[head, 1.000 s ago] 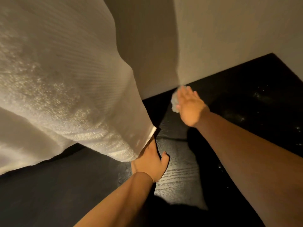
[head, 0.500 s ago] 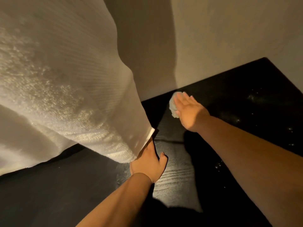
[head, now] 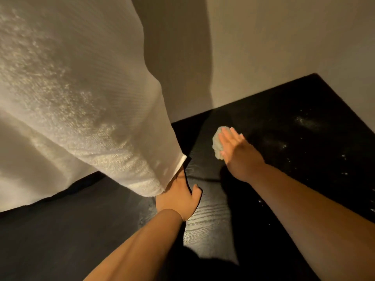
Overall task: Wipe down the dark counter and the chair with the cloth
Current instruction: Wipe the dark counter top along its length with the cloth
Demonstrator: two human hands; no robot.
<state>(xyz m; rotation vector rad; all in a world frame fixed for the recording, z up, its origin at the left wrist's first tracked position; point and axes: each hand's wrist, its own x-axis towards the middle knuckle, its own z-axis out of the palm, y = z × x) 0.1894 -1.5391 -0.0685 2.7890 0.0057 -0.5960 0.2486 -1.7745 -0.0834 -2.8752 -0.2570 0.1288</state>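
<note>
Evidently, in the head view, the right hand [head: 237,153] lay flat, with straight fingers, on the pale cloth [head: 217,145] at centre frame, on the dark tabletop [head: 205,224]. The left hand [head: 178,197] touched the white fabric [head: 81,98]; its fingers were hidden, so I could not tell its grip. Pale specks [head: 300,120] at right suggested that the wiping was unfinished; no chair was visible.

Wall [head: 284,47]: plain beige, meeting in a corner, upper right.
Drape [head: 71,98]: white, textured, filling upper left.
Light: dim, warm.
</note>
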